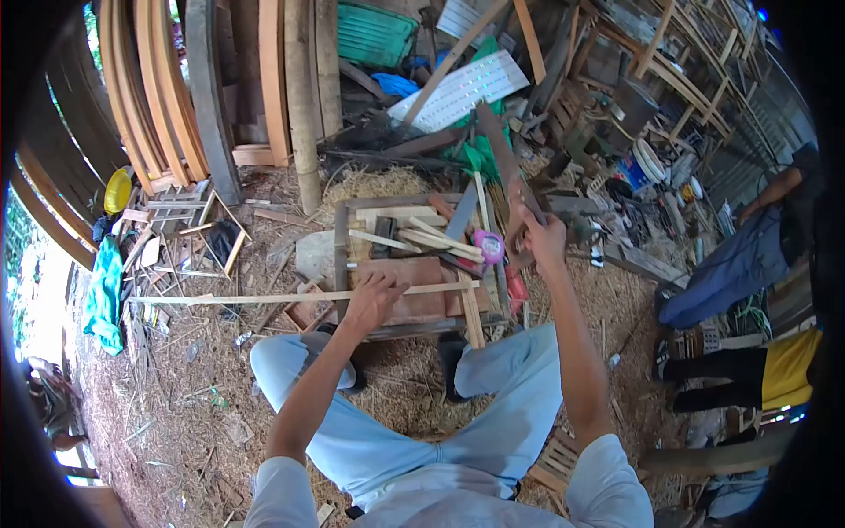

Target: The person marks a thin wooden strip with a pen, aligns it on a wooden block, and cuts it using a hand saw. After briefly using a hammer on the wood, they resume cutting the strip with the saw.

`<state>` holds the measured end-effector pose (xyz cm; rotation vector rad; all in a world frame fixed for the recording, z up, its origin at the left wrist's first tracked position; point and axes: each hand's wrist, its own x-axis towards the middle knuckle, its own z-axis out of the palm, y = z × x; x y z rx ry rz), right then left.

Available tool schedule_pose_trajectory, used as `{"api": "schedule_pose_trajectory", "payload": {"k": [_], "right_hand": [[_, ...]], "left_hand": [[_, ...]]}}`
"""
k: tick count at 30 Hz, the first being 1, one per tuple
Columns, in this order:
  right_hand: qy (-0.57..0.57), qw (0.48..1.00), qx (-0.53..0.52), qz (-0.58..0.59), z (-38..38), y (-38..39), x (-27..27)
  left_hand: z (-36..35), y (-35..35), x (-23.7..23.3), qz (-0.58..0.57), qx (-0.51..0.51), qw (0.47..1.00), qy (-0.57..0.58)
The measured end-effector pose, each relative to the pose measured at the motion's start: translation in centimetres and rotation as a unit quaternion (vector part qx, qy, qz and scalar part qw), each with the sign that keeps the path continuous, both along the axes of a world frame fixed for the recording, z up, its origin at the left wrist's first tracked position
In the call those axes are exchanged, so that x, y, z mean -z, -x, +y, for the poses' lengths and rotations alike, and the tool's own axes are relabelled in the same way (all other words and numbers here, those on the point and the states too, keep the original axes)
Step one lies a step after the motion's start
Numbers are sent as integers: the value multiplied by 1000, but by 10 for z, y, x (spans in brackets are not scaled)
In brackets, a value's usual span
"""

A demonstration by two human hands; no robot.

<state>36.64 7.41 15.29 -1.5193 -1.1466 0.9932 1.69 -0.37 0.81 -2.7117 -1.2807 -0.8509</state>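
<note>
My right hand [544,239] grips the handle of a handsaw [499,145]. The saw is raised at the right side of a low wooden workbench [387,333], its blade pointing up and away from me. My left hand [377,299] presses a long thin wooden strip [238,299] down across the bench, fingers bent over it. The strip reaches far out to the left, and its right end crosses a short upright piece of wood [473,317]. Reddish-brown boards [414,304] lie beneath it. A pink-purple tape measure [489,247] sits beside several loose sticks [431,238] near the saw handle.
My knees [510,361] flank the bench. Wood shavings [176,396] and scraps cover the ground. Two people stand at the right, one in blue trousers [735,264], one in a yellow garment [789,370]. Curved timbers [167,97] and a bamboo pole [302,106] stand at the back left.
</note>
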Motion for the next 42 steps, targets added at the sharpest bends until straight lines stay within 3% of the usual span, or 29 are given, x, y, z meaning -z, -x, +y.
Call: {"api": "schedule_pose_trajectory", "payload": {"k": [3, 5, 7, 9, 11, 15, 17, 20, 27, 29, 33, 36, 38, 42], "right_hand": [[-27, 996, 84, 5, -66, -5, 21], [-216, 973, 67, 34, -116, 30, 9], [-104, 991, 22, 75, -152, 47, 14], [-45, 999, 16, -11, -184, 70, 27], [-6, 1000, 1, 22, -202, 90, 62], [-75, 994, 8, -78, -204, 112, 112], [-223, 961, 12, -163, -196, 113, 123], [-156, 967, -31, -200, -194, 104, 130], [-92, 979, -14, -181, -209, 113, 129], [-129, 977, -5, -171, -209, 111, 135], [-54, 989, -11, -136, -212, 106, 125], [-56, 984, -25, -169, -214, 106, 127], [-150, 967, -24, -204, -214, 109, 133], [-145, 965, -27, -219, -218, 115, 137]], "left_hand": [[-4, -6, 0, -33, -41, 994, 93], [-1, -9, 5, -97, -39, 989, 109], [-1, -10, -1, -214, -34, 974, 66], [0, -15, -2, -200, -53, 978, 42], [3, -17, 6, -181, -76, 975, 103], [5, -26, 9, -123, -73, 985, 98], [7, -33, 4, -141, -56, 985, 80], [8, -42, -2, -138, -62, 986, 76], [10, -46, -3, -130, -75, 983, 105], [11, -47, 0, -114, -45, 987, 107], [13, -49, 0, -109, 14, 987, 118], [11, -48, 6, -77, 22, 994, 72], [10, -45, 4, -19, 29, 998, 58], [9, -44, 8, -8, 33, 997, 69]]}}
